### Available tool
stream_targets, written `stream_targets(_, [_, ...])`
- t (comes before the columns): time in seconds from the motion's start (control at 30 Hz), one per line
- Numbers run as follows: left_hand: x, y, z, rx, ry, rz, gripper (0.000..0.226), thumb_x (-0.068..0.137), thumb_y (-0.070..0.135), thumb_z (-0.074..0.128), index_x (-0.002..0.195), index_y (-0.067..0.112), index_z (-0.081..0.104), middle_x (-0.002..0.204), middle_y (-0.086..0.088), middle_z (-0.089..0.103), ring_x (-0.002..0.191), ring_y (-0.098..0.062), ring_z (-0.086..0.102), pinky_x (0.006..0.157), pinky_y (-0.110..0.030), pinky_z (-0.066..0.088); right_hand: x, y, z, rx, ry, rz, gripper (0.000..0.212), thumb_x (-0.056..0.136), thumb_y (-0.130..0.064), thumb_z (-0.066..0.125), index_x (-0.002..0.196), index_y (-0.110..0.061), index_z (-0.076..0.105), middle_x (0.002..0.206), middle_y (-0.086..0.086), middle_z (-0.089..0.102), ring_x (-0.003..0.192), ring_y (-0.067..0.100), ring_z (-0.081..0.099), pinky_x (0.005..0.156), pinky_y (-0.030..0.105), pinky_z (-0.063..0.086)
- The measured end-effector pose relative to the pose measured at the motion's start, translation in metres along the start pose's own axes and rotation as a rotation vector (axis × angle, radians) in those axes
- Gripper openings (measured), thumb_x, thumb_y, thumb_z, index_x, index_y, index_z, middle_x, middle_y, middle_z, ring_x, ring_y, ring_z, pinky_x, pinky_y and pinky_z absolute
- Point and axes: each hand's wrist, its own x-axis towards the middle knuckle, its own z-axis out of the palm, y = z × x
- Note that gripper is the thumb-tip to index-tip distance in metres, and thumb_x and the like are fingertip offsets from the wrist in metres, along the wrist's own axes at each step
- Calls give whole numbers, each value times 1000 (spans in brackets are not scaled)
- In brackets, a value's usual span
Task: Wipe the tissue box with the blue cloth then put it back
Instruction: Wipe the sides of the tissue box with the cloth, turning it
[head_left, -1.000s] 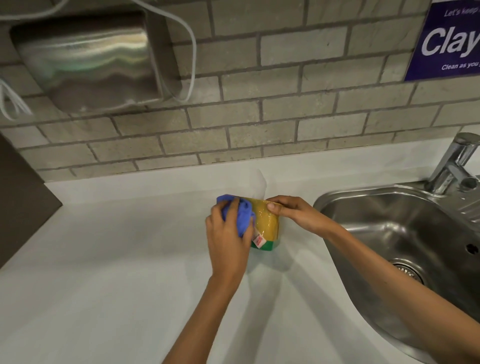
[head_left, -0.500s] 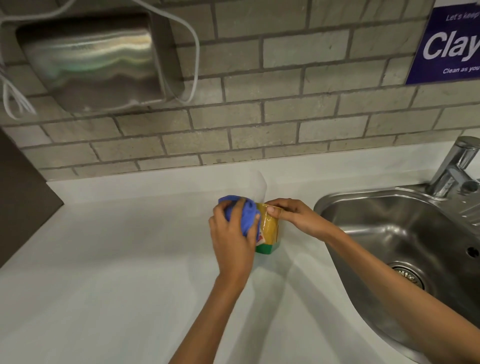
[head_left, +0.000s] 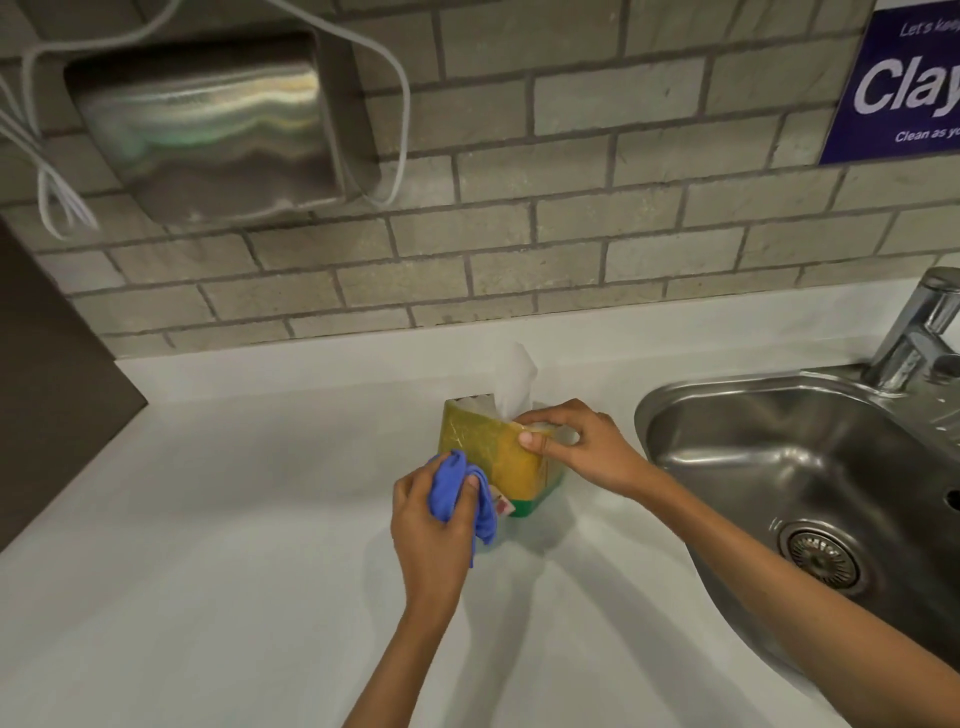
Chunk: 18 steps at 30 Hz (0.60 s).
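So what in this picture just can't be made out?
- Purple sign, head view: the right frame edge cuts it off, leaving only "Clay" and part of "Clean as".
- Tissue box: its small red label is too small to read and half covered by the blue cloth; its far side faces away.
- Left hand: its palm is hidden, turned away from the camera.
- Tap: the right edge clips it.

The left hand (head_left: 431, 525) presses a bunched blue cloth (head_left: 462, 491) against the lower front of a yellow-and-green tissue box (head_left: 493, 452); the right hand (head_left: 582, 447) pinches its top corner on the white counter (head_left: 208, 571).
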Motion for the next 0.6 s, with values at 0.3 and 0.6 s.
stream_targets(0.3, [8, -25, -10, -183, -97, -476, 23, 87, 23, 62, 109, 13, 62, 102, -10, 65, 86, -24, 60, 79, -36, 52, -21, 2, 48, -404, 95, -92, 55, 75, -67, 50, 122, -40, 56, 132, 8, 47, 132, 21, 34, 112, 49, 4])
stream_targets(0.6, [15, -39, -27, -271, -99, -611, 26, 88, 19, 60, 110, 5, 60, 98, -16, 62, 85, -30, 57, 65, -31, 48, -23, 7, 73, -547, 137, -92, 61, 71, -70, 51, 124, -39, 55, 140, 9, 40, 138, 30, 21, 113, 49, -5])
